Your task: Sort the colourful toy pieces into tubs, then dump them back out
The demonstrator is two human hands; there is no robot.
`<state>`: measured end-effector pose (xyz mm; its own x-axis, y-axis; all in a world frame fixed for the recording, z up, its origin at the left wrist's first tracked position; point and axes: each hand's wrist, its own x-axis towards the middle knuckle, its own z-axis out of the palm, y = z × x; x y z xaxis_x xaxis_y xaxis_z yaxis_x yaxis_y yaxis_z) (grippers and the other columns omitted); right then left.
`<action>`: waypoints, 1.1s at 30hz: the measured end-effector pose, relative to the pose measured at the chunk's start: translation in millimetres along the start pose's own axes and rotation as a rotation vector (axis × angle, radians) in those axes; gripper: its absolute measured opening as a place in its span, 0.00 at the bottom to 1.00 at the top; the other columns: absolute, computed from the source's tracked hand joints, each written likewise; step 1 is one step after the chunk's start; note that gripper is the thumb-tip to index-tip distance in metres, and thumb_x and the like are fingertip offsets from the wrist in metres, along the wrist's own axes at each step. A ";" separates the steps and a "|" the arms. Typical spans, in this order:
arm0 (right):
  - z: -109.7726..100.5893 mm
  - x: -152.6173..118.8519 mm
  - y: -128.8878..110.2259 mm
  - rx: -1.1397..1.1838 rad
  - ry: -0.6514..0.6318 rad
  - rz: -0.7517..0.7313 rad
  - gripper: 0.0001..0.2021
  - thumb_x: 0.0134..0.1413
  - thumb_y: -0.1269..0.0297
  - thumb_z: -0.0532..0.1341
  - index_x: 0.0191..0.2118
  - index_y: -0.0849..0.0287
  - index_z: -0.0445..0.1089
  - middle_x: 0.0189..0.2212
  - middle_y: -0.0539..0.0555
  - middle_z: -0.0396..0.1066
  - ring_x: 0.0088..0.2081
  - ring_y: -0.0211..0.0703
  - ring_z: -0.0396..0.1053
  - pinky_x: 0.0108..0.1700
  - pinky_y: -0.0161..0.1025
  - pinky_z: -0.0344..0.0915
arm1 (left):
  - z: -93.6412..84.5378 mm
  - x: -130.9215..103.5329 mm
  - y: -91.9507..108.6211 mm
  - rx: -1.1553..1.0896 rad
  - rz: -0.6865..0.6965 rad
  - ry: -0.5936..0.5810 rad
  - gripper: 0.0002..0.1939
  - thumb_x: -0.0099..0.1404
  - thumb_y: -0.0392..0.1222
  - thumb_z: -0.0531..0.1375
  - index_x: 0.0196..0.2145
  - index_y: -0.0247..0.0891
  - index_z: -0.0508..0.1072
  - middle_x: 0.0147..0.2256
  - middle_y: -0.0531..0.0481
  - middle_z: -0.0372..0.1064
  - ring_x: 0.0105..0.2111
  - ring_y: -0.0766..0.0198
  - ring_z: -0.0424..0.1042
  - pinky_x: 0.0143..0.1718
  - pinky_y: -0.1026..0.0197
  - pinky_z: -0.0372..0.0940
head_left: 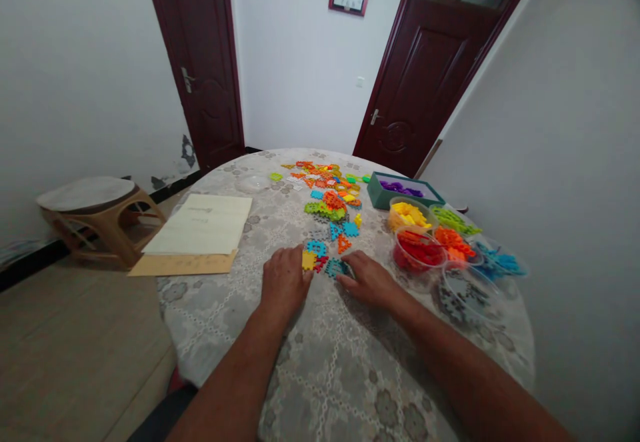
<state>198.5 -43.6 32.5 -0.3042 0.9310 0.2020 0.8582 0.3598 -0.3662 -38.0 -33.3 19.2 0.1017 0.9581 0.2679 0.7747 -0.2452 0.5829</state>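
My left hand (285,274) rests on the table, thumb and fingertips closed at the edge of a yellow notched plastic building piece (309,261). Against that piece's right side lies a red piece (321,265); whether they are joined is too small to tell. My right hand (369,278) pinches a teal notched building piece (333,268) at its right edge, just right of the red one. Beyond them lie a blue square piece (316,249), an orange triangle (343,244) and a light-blue square (351,229).
Several round tubs hold sorted pieces at right, among them a red-filled tub (419,252), a yellow-filled tub (410,215) and a grey-filled tub (467,292). A green box (381,197) holds purple pieces. Loose pieces (325,179) spread farther back. Paper sheets (203,225) overhang the left edge.
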 end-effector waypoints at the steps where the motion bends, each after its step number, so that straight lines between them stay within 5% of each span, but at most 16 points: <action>1: 6.4 -0.7 -2.8 -0.024 -0.010 0.030 0.19 0.63 0.56 0.66 0.56 0.58 0.73 0.53 0.63 0.73 0.53 0.53 0.73 0.55 0.46 0.68 | -0.9 0.8 1.7 0.053 0.006 -0.008 0.27 0.64 0.40 0.66 0.61 0.39 0.71 0.56 0.35 0.73 0.60 0.42 0.66 0.63 0.43 0.57; 8: 12.9 -6.6 -2.2 0.060 0.018 0.115 0.21 0.60 0.58 0.65 0.57 0.58 0.68 0.51 0.60 0.71 0.51 0.51 0.71 0.55 0.45 0.66 | 0.8 3.3 2.3 0.239 0.031 -0.017 0.27 0.67 0.39 0.64 0.62 0.36 0.68 0.56 0.37 0.74 0.57 0.43 0.69 0.58 0.44 0.62; 15: 22.7 -9.3 2.3 0.251 0.204 0.047 0.23 0.61 0.62 0.63 0.61 0.57 0.64 0.50 0.59 0.71 0.40 0.45 0.72 0.47 0.44 0.71 | 10.9 3.9 -9.4 -0.017 0.190 0.129 0.24 0.66 0.35 0.61 0.60 0.37 0.68 0.53 0.39 0.71 0.56 0.49 0.70 0.60 0.47 0.66; 20: 24.5 -8.1 -6.7 0.106 0.142 -0.097 0.25 0.59 0.65 0.64 0.61 0.58 0.64 0.54 0.62 0.69 0.54 0.53 0.70 0.56 0.49 0.69 | 5.0 6.1 -3.5 -0.245 0.147 0.153 0.24 0.65 0.36 0.60 0.59 0.37 0.70 0.51 0.41 0.69 0.51 0.54 0.73 0.56 0.50 0.70; 24: 21.7 -8.4 -11.9 0.074 0.134 -0.097 0.24 0.60 0.62 0.65 0.61 0.56 0.65 0.54 0.61 0.69 0.54 0.54 0.69 0.55 0.50 0.71 | -4.8 9.0 4.6 -0.382 0.012 0.070 0.25 0.64 0.45 0.63 0.58 0.36 0.73 0.52 0.40 0.72 0.46 0.54 0.77 0.53 0.50 0.72; 29: 15.4 -7.7 -15.9 0.302 0.327 -0.196 0.28 0.63 0.66 0.64 0.66 0.52 0.60 0.59 0.62 0.67 0.40 0.43 0.72 0.48 0.46 0.74 | -13.0 8.5 12.3 -0.559 -0.046 -0.193 0.24 0.63 0.52 0.64 0.53 0.37 0.77 0.48 0.41 0.78 0.44 0.52 0.79 0.49 0.51 0.72; 33: 3.5 -7.4 -24.0 0.406 0.351 -0.408 0.15 0.69 0.70 0.58 0.56 0.51 0.69 0.51 0.57 0.73 0.43 0.42 0.74 0.46 0.41 0.73 | -17.3 4.8 20.1 -0.652 0.001 -0.366 0.23 0.66 0.56 0.63 0.51 0.39 0.78 0.43 0.43 0.80 0.41 0.53 0.79 0.43 0.54 0.73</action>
<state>178.7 -59.0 36.7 -0.3603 0.6648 0.6545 0.4587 0.7371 -0.4963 -32.8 -36.2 45.4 0.3913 0.9181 0.0626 0.2585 -0.1750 0.9500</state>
